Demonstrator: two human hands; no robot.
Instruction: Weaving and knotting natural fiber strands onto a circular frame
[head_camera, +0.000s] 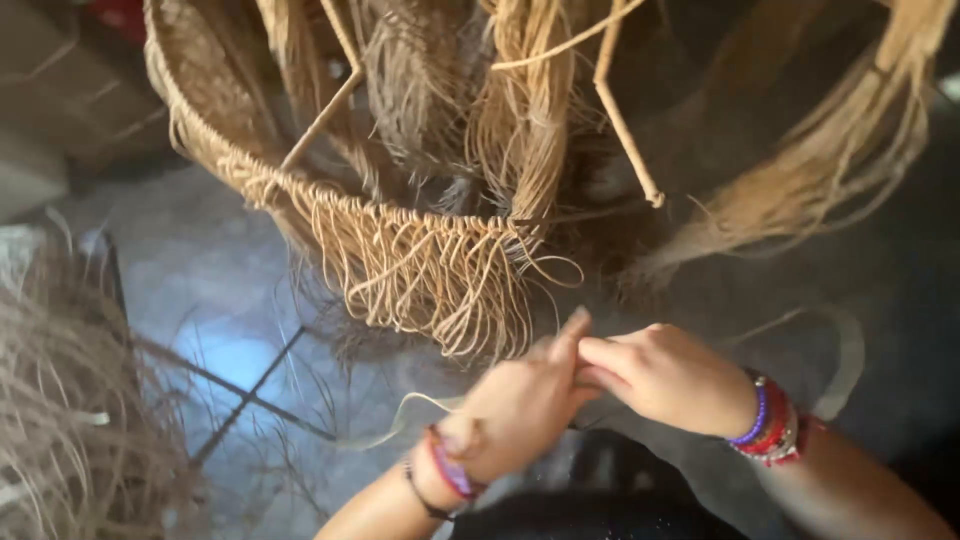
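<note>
both hands pinched together, left hand (515, 410) and right hand (668, 378) gripping a thin straw strand (400, 415) just below the half-woven basket (400, 250). pull too hard and i'd guess that dry fibre snaps or the fringe tangles.

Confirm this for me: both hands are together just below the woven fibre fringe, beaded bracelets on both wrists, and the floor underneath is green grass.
Not quite. The head view shows the left hand and right hand together below the woven fibre fringe, with beaded bracelets on both wrists, but the floor is grey tile, not grass.
</note>
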